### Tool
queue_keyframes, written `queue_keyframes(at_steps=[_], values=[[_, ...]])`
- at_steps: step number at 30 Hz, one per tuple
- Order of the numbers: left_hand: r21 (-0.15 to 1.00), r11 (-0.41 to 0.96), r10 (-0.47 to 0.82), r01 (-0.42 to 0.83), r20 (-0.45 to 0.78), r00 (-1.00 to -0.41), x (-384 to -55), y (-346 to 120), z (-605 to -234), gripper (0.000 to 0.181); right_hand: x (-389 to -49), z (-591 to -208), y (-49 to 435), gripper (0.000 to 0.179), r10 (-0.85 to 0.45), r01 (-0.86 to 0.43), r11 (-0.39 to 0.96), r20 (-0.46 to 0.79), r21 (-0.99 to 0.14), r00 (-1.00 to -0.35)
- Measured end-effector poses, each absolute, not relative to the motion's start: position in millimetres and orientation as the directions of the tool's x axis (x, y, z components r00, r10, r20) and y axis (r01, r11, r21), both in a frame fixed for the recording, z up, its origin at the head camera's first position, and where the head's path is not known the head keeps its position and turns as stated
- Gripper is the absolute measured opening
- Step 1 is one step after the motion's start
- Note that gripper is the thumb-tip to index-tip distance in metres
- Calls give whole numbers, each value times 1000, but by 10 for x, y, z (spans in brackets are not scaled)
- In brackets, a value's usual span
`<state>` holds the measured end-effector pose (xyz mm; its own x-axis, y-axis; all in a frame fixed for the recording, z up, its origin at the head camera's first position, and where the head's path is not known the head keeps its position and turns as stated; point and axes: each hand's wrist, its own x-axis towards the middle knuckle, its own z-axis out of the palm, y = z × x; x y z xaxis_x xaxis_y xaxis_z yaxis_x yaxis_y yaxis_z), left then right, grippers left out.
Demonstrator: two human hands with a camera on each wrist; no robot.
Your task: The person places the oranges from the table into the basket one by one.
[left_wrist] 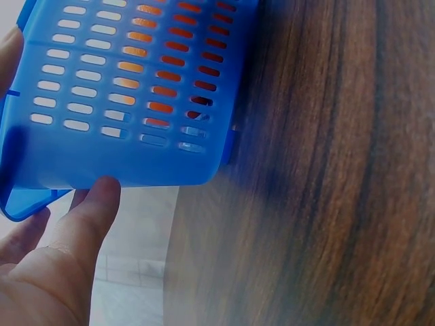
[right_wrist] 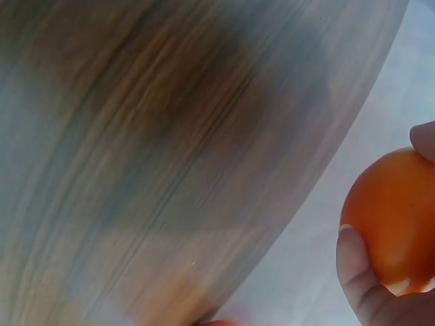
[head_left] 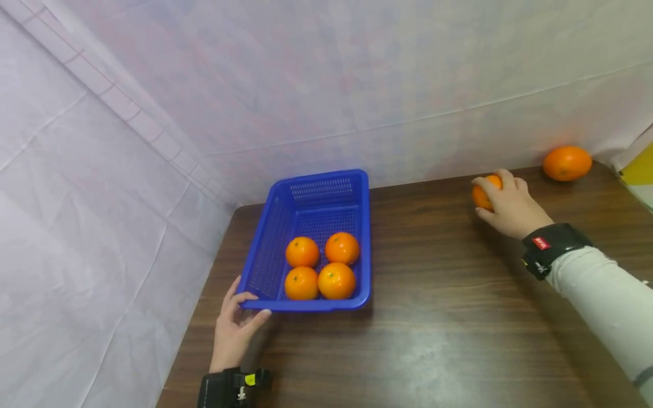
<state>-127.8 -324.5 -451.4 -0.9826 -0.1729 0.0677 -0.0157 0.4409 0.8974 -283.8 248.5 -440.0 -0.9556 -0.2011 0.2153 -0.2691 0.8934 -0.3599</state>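
Observation:
My left hand (head_left: 233, 331) grips the near left corner of a blue plastic basket (head_left: 311, 306), thumb outside and fingers over the rim. In the left wrist view the slotted basket wall (left_wrist: 122, 159) rises beside the fingers, with orange colour behind the slots. Inside the basket, several oranges (head_left: 337, 281) sit grouped at its near end. Far to the right, near the back edge of the table, my right hand (head_left: 512, 209) holds another orange (right_wrist: 391, 210) between thumb and fingers. One more orange (head_left: 567, 163) lies beyond that hand, by the wall.
The dark wood-grain table (head_left: 428, 334) runs up to a white sheet wall (head_left: 306, 85) at the back. Another white sheet (head_left: 87, 238) hangs along the left side. A yellow and white object (head_left: 640, 170) stands at the far right edge.

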Motion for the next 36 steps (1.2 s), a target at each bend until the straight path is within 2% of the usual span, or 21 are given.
queue_keyframes(at_steps=[9, 24, 36], values=[[913, 403, -146, 54, 123, -982, -1301, -3228, -4536, 32, -2884, -4342, 2295, 64, -277, -304, 873, 125, -381, -953], [918, 391, -119, 68, 124, -985, -1369, -3225, -4519, 32, -2948, -3968, 1749, 63, -430, -459, 804, 164, -378, -888], [915, 398, -107, 63, 115, -988, -1397, -3214, -4543, 32, -2975, -3721, 1337, 63, -478, -513, 775, 189, -368, -858]])
